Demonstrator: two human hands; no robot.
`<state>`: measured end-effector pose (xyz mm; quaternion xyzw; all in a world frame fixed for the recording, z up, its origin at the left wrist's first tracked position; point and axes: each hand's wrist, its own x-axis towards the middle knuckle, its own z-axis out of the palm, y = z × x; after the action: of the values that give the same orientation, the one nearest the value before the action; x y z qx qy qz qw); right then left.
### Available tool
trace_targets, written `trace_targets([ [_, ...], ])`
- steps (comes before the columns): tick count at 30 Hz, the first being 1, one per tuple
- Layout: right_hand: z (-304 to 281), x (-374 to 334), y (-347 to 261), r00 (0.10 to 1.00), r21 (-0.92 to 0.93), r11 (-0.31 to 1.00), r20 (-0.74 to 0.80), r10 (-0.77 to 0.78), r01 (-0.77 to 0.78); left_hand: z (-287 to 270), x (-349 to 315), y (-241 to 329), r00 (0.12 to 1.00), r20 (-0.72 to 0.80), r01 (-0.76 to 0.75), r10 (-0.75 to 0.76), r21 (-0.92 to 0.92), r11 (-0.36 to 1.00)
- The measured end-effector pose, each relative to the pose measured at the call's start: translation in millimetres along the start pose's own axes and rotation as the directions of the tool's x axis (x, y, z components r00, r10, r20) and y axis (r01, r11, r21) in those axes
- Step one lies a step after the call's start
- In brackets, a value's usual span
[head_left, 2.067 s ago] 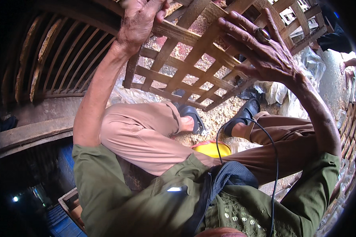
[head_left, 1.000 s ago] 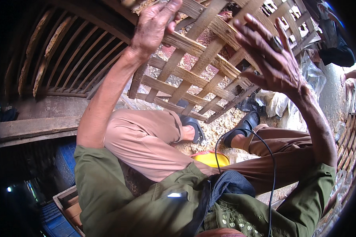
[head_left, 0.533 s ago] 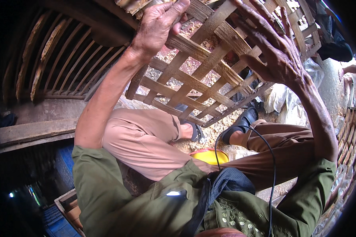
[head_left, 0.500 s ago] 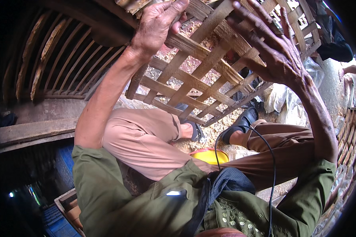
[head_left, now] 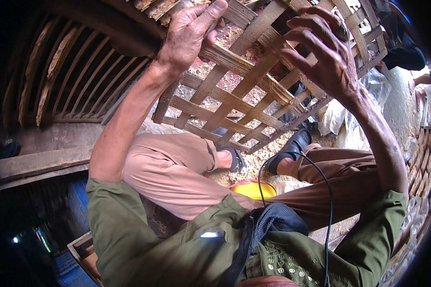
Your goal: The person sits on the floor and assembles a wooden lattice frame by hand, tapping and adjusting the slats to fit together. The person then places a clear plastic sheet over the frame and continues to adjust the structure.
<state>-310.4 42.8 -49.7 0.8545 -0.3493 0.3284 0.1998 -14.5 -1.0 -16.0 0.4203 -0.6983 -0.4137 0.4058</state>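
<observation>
Crumb-strewn floor (head_left: 256,162) lies below the hands, a yellow object (head_left: 245,190) nearer the body. Between the hands leans a tilted woven lattice panel (head_left: 242,86). The left hand (head_left: 187,40) grasps its left edge; the right hand (head_left: 323,52) is loosely curled over its right part, contact unclear. It looks light, stiff yet springy, possibly splintery; its bordered edge seems the firmest hold.

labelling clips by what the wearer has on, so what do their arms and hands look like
Olive-green sleeves end near the elbows, leaving the forearms bare. The left fingers and right fingers are ungloved; one on the right wears a chunky dark ring.
</observation>
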Motion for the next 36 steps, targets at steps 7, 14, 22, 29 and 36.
trace_targets([
  [7,9,-3,7,0.999,0.032,0.999,-0.038,0.0,0.001,5,-5,11,0.999,-0.018,0.033,-0.033,0.008,0.999],
  [14,0,10,-1,0.99,-0.146,0.981,-0.046,-0.136,0.128,5,-4,9,1.0,-0.005,0.002,-0.003,-0.093,0.996],
  [22,-17,17,3,0.983,-0.184,0.978,-0.17,0.064,-0.095,-4,-2,-8,0.991,0.122,0.055,-0.05,-0.042,0.998],
  [29,-16,5,21,0.983,0.083,0.984,-0.085,0.162,-0.155,-4,-6,-6,0.994,0.108,-0.034,0.035,-0.007,0.999],
  [36,-15,1,11,1.0,-0.059,0.998,-0.006,-0.016,0.015,-6,-1,-11,0.996,0.086,-0.005,0.007,-0.025,1.0],
])
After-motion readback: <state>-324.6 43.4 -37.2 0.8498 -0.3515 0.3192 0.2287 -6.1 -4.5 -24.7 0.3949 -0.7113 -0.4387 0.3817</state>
